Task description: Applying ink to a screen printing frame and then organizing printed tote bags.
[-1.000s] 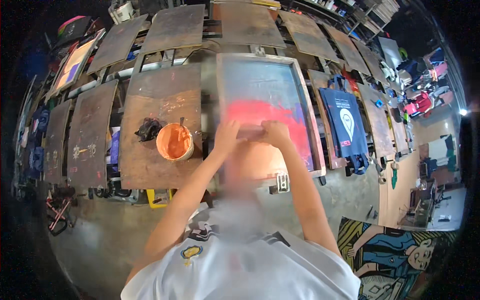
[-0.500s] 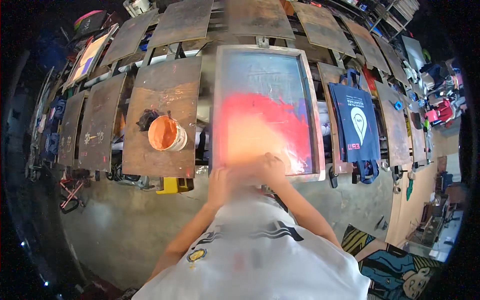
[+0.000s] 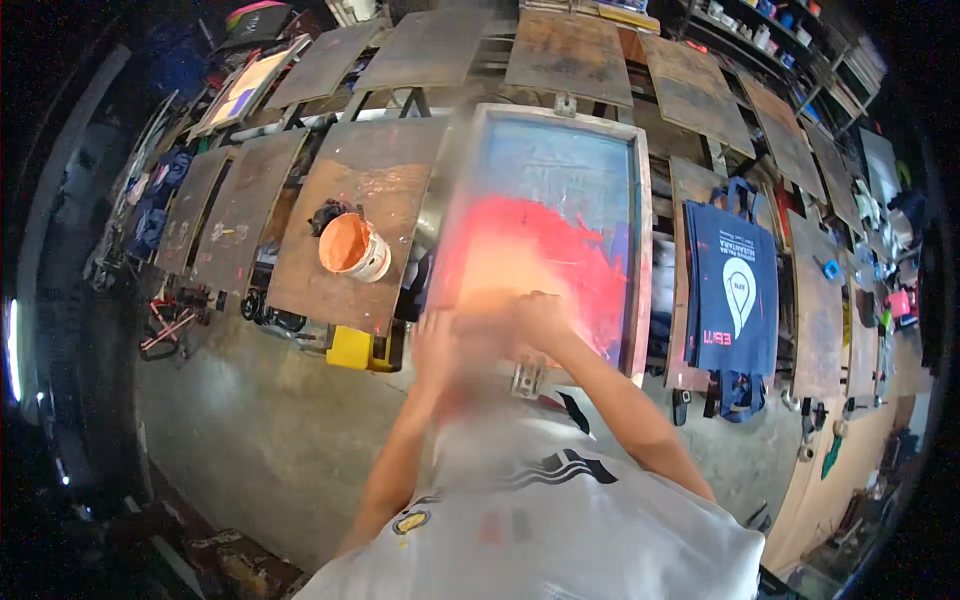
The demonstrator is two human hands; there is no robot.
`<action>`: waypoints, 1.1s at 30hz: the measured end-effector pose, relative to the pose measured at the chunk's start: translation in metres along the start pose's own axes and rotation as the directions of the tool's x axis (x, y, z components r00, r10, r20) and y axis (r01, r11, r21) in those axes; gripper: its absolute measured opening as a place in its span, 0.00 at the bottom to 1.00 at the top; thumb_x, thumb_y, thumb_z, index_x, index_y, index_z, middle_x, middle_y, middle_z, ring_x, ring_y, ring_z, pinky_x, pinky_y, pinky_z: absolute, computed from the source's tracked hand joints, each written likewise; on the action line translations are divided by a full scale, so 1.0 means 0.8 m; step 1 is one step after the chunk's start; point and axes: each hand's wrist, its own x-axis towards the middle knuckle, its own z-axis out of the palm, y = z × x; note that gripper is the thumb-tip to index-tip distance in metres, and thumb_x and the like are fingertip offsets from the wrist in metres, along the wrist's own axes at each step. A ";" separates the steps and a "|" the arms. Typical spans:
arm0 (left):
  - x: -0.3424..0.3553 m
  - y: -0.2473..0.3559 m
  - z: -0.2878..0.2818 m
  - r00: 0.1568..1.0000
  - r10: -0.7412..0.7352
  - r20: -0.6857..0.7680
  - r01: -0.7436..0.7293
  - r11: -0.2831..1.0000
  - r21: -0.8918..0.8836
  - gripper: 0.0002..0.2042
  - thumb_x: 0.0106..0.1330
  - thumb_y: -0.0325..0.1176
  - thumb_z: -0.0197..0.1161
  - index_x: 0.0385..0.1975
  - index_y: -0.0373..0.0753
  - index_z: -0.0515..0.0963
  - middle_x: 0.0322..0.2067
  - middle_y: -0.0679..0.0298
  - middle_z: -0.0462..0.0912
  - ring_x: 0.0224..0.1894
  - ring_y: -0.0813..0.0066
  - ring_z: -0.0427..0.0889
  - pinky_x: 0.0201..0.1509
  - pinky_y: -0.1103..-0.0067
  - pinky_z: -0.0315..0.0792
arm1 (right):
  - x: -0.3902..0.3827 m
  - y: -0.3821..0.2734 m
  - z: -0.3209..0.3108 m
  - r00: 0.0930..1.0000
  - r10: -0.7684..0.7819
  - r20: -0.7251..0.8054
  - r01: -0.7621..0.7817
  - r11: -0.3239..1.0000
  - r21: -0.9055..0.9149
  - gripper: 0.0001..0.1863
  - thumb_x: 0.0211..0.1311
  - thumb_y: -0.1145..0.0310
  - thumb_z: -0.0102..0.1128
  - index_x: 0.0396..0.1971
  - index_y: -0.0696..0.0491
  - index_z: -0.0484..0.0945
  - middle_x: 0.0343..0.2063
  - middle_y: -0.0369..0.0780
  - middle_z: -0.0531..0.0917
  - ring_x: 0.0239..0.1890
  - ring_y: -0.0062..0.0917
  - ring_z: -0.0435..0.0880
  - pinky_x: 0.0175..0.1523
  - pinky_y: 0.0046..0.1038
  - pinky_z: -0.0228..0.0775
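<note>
A wooden-framed printing screen (image 3: 640, 230) lies before me, its blue-grey mesh spread with red and orange ink (image 3: 510, 265). At its near left corner is my left hand (image 3: 436, 345), its fingers lying over the frame's edge and seeming to grip it. My right hand (image 3: 541, 318) is closed low over the inked mesh, near the front edge. What it holds, if anything, is hidden, and a blurred patch covers the space between my hands. A metal clamp (image 3: 528, 379) shows at the screen's near edge.
A tub of orange ink (image 3: 370, 252) stands beside a dark crumpled rag (image 3: 335, 214) on the brown board (image 3: 330, 300) to the left. Dark blue tote bags (image 3: 735, 285) lie on a board at right. More boards (image 3: 570, 60) line the far side. A yellow object (image 3: 350, 347) sits below.
The whole scene has shifted right in the picture and tilted slightly. Both hands stay near the screen's front edge, with little visible movement against it.
</note>
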 end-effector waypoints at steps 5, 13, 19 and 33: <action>0.062 -0.026 0.012 0.992 0.085 -0.094 -0.078 0.994 0.080 0.21 0.51 0.49 0.71 0.40 0.44 0.77 0.38 0.62 0.79 0.45 0.59 0.76 0.49 0.66 0.66 | 0.048 0.020 0.014 0.978 -0.022 -0.207 0.023 1.000 0.005 0.13 0.47 0.65 0.67 0.34 0.51 0.79 0.31 0.41 0.85 0.39 0.35 0.84 0.40 0.37 0.79; 0.123 -0.023 -0.024 0.988 0.152 0.007 -0.152 0.986 0.070 0.15 0.55 0.41 0.69 0.38 0.40 0.77 0.39 0.59 0.80 0.47 0.56 0.74 0.51 0.63 0.66 | 0.094 0.023 0.006 0.910 0.039 -0.414 -0.096 0.989 -0.116 0.08 0.53 0.67 0.60 0.34 0.48 0.80 0.34 0.38 0.84 0.42 0.34 0.82 0.42 0.39 0.78; 0.078 -0.018 -0.024 0.986 0.123 0.112 -0.116 0.991 -0.060 0.15 0.50 0.35 0.72 0.36 0.38 0.78 0.36 0.57 0.80 0.45 0.53 0.74 0.51 0.63 0.67 | 0.071 0.027 0.039 0.889 -0.055 -0.454 -0.045 0.977 -0.207 0.10 0.53 0.65 0.62 0.35 0.48 0.80 0.37 0.35 0.82 0.48 0.32 0.78 0.48 0.35 0.75; 0.088 -0.034 -0.079 0.939 0.184 0.291 -0.086 0.944 -0.317 0.18 0.46 0.40 0.76 0.30 0.37 0.78 0.30 0.57 0.80 0.37 0.55 0.77 0.42 0.64 0.70 | 0.033 -0.011 -0.013 0.990 -0.022 -0.143 0.012 0.998 -0.069 0.05 0.46 0.67 0.63 0.26 0.49 0.82 0.30 0.39 0.82 0.38 0.32 0.81 0.37 0.36 0.77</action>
